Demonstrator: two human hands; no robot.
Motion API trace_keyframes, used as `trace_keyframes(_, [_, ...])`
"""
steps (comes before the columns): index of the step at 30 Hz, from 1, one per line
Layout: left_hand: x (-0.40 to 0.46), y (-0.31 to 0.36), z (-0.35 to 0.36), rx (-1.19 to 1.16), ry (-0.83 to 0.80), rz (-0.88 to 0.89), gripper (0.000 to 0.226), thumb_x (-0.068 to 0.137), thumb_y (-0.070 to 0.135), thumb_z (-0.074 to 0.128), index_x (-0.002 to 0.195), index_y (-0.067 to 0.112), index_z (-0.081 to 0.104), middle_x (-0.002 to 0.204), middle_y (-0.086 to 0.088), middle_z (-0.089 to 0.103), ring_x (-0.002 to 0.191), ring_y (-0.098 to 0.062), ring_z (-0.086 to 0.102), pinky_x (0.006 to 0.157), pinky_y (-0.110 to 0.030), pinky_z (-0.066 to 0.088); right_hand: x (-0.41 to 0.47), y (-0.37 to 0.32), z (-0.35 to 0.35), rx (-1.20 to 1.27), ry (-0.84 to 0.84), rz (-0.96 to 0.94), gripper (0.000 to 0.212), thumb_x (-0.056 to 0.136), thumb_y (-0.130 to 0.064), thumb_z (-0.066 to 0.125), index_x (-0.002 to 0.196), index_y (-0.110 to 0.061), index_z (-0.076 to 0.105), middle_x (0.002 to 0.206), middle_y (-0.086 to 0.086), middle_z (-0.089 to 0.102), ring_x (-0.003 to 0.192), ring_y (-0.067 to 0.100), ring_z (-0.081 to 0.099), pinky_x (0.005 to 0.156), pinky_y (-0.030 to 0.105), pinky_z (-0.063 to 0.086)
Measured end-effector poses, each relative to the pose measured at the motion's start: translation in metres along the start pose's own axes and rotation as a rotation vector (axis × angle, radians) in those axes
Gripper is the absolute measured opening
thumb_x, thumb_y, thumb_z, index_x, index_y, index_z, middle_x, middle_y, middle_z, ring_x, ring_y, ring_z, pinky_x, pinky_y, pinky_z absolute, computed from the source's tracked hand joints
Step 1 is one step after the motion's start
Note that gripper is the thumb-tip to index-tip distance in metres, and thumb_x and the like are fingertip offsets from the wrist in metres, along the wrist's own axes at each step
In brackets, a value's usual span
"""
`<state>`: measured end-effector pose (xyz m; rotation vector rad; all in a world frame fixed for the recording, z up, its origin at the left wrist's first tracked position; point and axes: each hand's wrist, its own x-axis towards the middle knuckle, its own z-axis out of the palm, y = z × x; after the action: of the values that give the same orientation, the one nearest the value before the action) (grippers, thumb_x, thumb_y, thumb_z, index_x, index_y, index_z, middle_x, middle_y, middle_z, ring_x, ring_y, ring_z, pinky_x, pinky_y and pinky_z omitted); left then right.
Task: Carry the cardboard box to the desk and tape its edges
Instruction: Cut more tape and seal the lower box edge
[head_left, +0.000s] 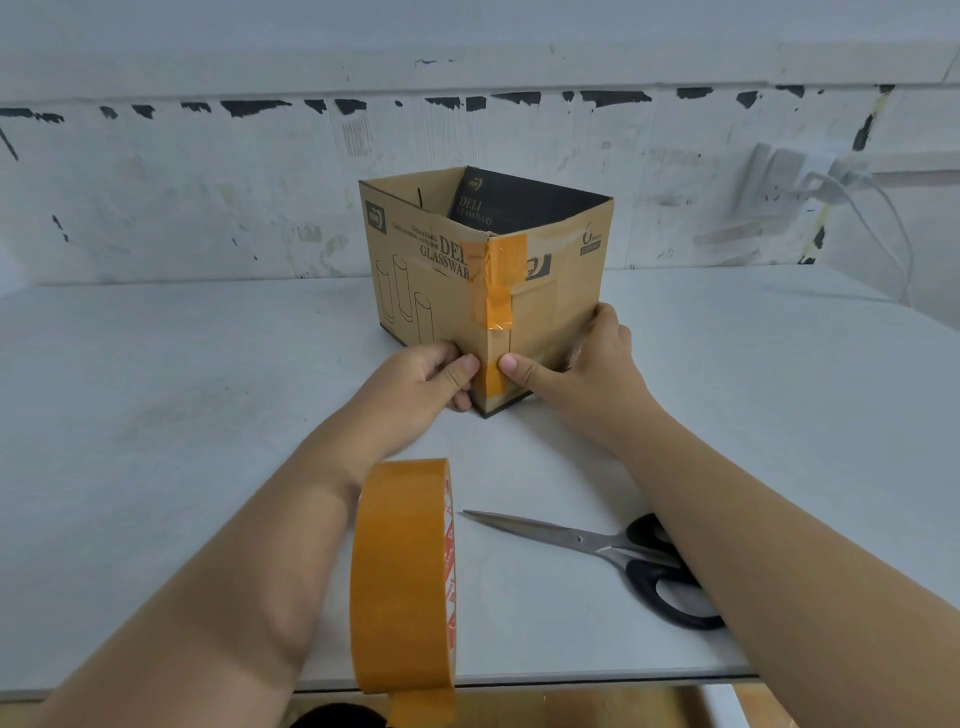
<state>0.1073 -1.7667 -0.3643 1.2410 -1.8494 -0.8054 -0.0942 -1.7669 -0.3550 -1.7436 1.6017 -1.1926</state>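
An open-topped box is seen standing on the white counter toward its far edge, 1 corner turned to the camera. Orange tape strips are stuck down that corner. The lower corner is pinched by 2 hands: the left hand is curled against the left face, the right hand spread on the right face, thumbs pressed beside the tape. A tape roll stands on edge at the near edge, with scissors lying beside it.
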Motion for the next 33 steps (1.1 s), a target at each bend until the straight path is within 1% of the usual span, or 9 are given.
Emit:
trace_keyframes(5, [0.0007,-0.0021,0.0018,0.002,-0.017,-0.004,0.025,0.1,0.032,0.042,0.087,0.022,0.062,0.079,0.002,0.066,0.072,-0.005,0.065,0.079,-0.029,0.052,-0.001,0.0019,-0.0025,0.023,-0.018,-0.006,0.11,0.058,-0.063,0.078,0.141,-0.018,0.022,0.12,-0.006,0.029,0.111,0.011,0.035,0.085,0.027,0.035])
trace_keyframes(10, [-0.0003,-0.0004,0.0008,0.032,-0.035,-0.008,0.024,0.1,0.03,0.042,0.087,0.023,0.06,0.079,0.002,0.066,0.075,-0.005,0.064,0.083,-0.032,0.051,-0.0013,0.0009,0.0001,-0.015,-0.049,-0.017,0.117,0.055,-0.059,0.083,0.142,-0.017,0.017,0.125,-0.004,0.028,0.114,0.01,0.031,0.09,0.026,0.035])
trace_keyframes(14, [-0.0032,-0.0004,0.0014,0.035,-0.035,-0.032,0.02,0.099,0.029,0.044,0.087,0.023,0.06,0.079,0.005,0.067,0.081,-0.007,0.065,0.086,-0.034,0.049,-0.0013,0.0028,-0.0027,0.007,-0.045,-0.014,0.116,0.056,-0.056,0.084,0.144,-0.018,0.017,0.122,-0.007,0.027,0.112,0.009,0.032,0.088,0.025,0.034])
trace_keyframes(16, [-0.0035,0.0009,0.0013,0.0,-0.04,-0.069,0.018,0.095,0.034,0.047,0.088,0.023,0.061,0.081,0.004,0.068,0.084,-0.008,0.065,0.086,-0.032,0.048,-0.0024,0.0032,-0.0036,0.003,-0.053,-0.02,0.116,0.057,-0.056,0.084,0.144,-0.019,0.016,0.122,-0.008,0.026,0.112,0.009,0.032,0.087,0.025,0.035])
trace_keyframes(18, [-0.0048,0.0024,0.0004,-0.035,-0.059,-0.087,0.024,0.086,0.044,0.049,0.091,0.024,0.061,0.084,0.004,0.069,0.085,-0.004,0.065,0.082,-0.026,0.046,-0.003,0.0025,-0.0031,-0.012,-0.057,-0.03,0.116,0.057,-0.056,0.084,0.144,-0.019,0.016,0.121,-0.007,0.026,0.112,0.01,0.034,0.087,0.025,0.037])
trace_keyframes(21, [-0.0077,0.0023,0.0009,0.006,-0.07,-0.027,0.018,0.093,0.043,0.048,0.094,0.03,0.06,0.085,0.009,0.068,0.082,0.004,0.064,0.078,-0.022,0.046,-0.0031,0.0025,-0.0038,-0.016,-0.063,-0.024,0.115,0.055,-0.057,0.084,0.142,-0.021,0.017,0.12,-0.007,0.026,0.112,0.012,0.035,0.087,0.026,0.039])
trace_keyframes(24, [-0.0063,0.0013,0.0002,0.098,-0.046,0.013,0.016,0.099,0.034,0.043,0.092,0.032,0.058,0.085,0.006,0.067,0.083,-0.001,0.064,0.083,-0.031,0.051,-0.0025,0.0009,-0.0033,-0.029,-0.056,-0.023,0.116,0.054,-0.055,0.086,0.141,-0.019,0.017,0.119,-0.007,0.026,0.112,0.012,0.036,0.086,0.026,0.039])
trace_keyframes(27, [-0.0054,0.0,-0.0003,0.123,-0.051,0.013,0.017,0.099,0.034,0.043,0.091,0.035,0.058,0.086,0.005,0.068,0.084,-0.003,0.065,0.085,-0.035,0.051,-0.0028,0.0009,-0.0027,-0.044,-0.048,-0.032,0.117,0.055,-0.054,0.086,0.141,-0.016,0.017,0.118,-0.006,0.026,0.108,0.01,0.034,0.084,0.025,0.036])
trace_keyframes(33, [-0.009,0.0047,0.0008,0.088,-0.046,-0.004,0.019,0.09,0.042,0.044,0.083,0.054,0.056,0.083,0.023,0.067,0.082,0.005,0.063,0.072,-0.024,0.044,-0.0051,0.0006,-0.0009,-0.078,-0.083,-0.04,0.13,0.052,-0.055,0.087,0.147,-0.018,0.005,0.135,0.001,0.025,0.115,0.012,0.034,0.087,0.025,0.039])
